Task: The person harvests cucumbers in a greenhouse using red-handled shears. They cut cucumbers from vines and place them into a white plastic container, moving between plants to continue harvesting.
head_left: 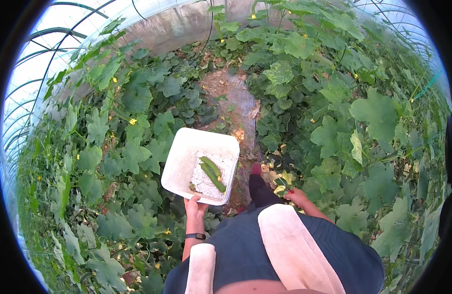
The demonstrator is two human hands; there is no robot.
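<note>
My left hand (195,207), with a dark band at its wrist, grips the near rim of a white plastic tub (178,161). Two green cucumbers lie side by side on the tub's dirty floor, a longer cucumber (212,179) and a shorter cucumber (210,164). A small yellow flower remnant shows by them. Low at my right side, my right hand (296,197) holds a small cutting tool with a red handle (291,191); its thin metal part points up and left. The tool's exact kind cannot be told.
Leafy cucumber vines (137,154) with yellow flowers stand on both sides. A narrow dirt path (226,92) with plastic sheeting (243,106) runs ahead between them. Curved greenhouse ribs (57,33) and clear film arch overhead. A towel (296,246) hangs down my front.
</note>
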